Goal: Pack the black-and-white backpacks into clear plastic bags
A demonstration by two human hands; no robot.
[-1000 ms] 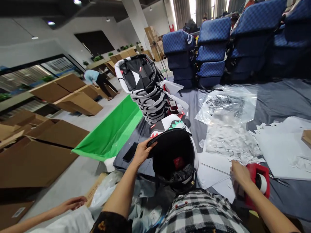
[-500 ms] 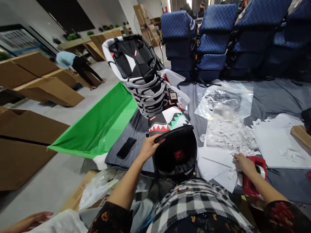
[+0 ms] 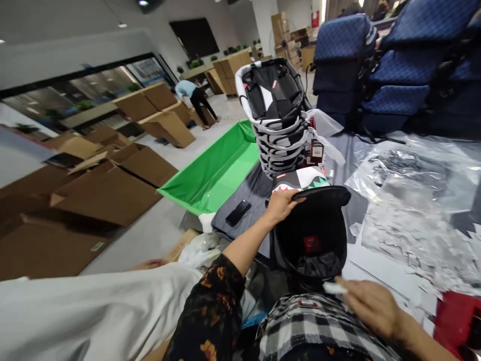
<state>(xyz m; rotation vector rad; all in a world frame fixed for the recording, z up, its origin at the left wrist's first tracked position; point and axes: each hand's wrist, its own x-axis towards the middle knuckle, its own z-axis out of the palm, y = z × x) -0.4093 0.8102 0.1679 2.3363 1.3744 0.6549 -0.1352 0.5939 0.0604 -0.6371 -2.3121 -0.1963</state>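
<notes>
A black-lined backpack (image 3: 311,250) stands open before me, its mouth facing me and a red label inside. Its upper part carries a red and green zigzag tooth print. My left hand (image 3: 281,205) is closed on the edge of the raised flap, thumb inside. My right hand (image 3: 370,306), slightly smeared by motion, pinches a small white slip (image 3: 334,288) just below the right side of the bag's mouth. Beneath that hand is the black-and-white checked cloth (image 3: 319,326) on my lap. Loose white slips (image 3: 417,245) lie in a heap on the right.
Behind the bag rises a stack of black and white backpacks (image 3: 281,130). Blue checked bags (image 3: 341,65) are piled at the back right. A phone (image 3: 238,212) and a green bin (image 3: 210,175) are leftward. A red tape dispenser (image 3: 456,321) sits right. Another person's pale sleeve (image 3: 93,306) is close by.
My right hand has come from the paper heap to the bag's mouth, now with a white slip. The left hand keeps its hold and the flap is raised more. The view has swung left.
</notes>
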